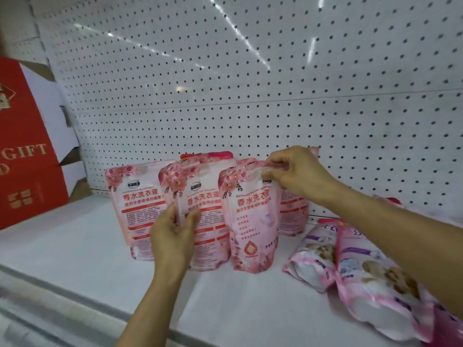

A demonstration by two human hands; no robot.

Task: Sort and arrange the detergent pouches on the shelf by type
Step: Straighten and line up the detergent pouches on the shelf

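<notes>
Several pink rose-print detergent pouches stand upright on the white shelf [82, 249]. My right hand [298, 175] pinches the top edge of the front right rose pouch [253, 221]. My left hand [174, 236] grips the left side of the middle rose pouch [208, 221]. A third rose pouch [135, 204] stands at the left, and more stand behind, partly hidden. Two pouches of another type, pink with a purple label and a puppy picture [315, 256] [375, 284], lie flat at the right under my right forearm.
A red gift box [25, 146] with a white cardboard flap stands at the left end of the shelf. White pegboard [225, 71] forms the back wall. The shelf's front rail [62, 296] runs across the bottom left.
</notes>
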